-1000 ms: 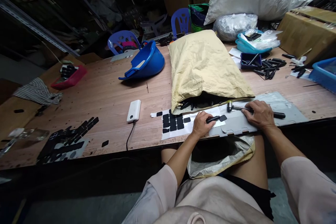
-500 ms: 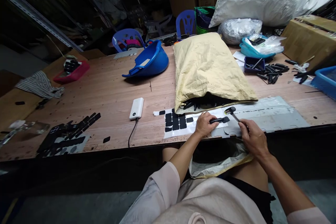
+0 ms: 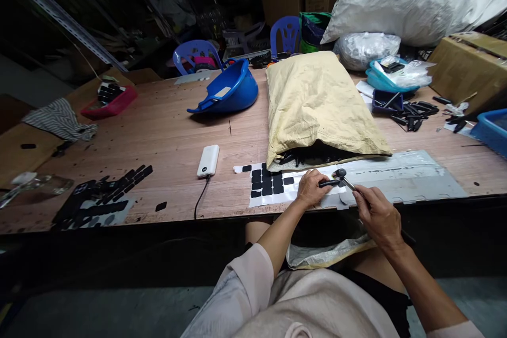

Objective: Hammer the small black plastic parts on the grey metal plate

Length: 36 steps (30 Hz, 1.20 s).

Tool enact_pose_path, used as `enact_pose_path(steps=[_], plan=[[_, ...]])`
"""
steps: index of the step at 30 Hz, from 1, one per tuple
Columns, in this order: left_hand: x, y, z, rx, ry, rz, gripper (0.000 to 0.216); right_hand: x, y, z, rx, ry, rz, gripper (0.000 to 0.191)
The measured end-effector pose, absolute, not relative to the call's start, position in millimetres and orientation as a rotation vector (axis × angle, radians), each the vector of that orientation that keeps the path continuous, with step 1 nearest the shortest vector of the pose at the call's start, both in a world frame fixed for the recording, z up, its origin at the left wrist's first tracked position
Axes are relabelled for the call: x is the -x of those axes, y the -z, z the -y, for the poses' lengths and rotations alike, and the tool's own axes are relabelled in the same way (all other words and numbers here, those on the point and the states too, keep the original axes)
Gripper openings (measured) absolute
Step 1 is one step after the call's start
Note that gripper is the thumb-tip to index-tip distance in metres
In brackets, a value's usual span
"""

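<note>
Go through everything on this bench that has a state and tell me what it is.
Left hand: shut on part, pressed to sheet.
Right hand: shut on hammer, head at the part's tip.
Sack: lying flat, mouth open, black pieces showing.
Power bank: cable plugged in.
Helmet: overturned.
Sheet: partly covered with black pads.
Lap bag: open.

**Bright Table, Dark Room**

Overhead light evenly covers the wooden table and glares on the white sack; the far left is dark. Left hand, pinching a black part, and right hand, gripping the hammer, look sharp. Edges bend.
</note>
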<state>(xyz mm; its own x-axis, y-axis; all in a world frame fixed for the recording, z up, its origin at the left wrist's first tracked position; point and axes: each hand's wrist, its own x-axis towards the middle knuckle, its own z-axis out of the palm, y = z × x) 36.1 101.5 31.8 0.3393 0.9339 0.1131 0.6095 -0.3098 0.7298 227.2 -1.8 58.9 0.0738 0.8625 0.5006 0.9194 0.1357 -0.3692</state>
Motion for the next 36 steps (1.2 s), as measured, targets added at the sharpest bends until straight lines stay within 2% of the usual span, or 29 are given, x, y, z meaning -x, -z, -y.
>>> enact_pose_path(steps=[8,12,18,29,34,36], plan=[[-37,-33,-101,-2.023,-0.725,-1.345,0.016,-226,-58,-2,1.741,0.156,1.836,0.029],[-37,-33,-102,-2.018,-0.722,-1.355,0.017,-262,-59,-21,1.789,0.295,1.776,0.030],[-36,-32,-103,-2.021,-0.719,-1.335,0.014,-328,-45,-58,1.805,0.401,1.985,0.030],[-32,-32,-104,-2.081,-0.742,-1.292,0.012,-332,-25,-73,1.901,0.307,1.848,0.027],[-21,-33,-60,-2.229,-0.922,-1.114,0.019,-331,-26,-72,1.902,0.303,1.834,0.028],[-14,-25,-30,-2.323,-0.878,-0.933,0.026,-330,-26,-72,1.904,0.309,1.828,0.028]])
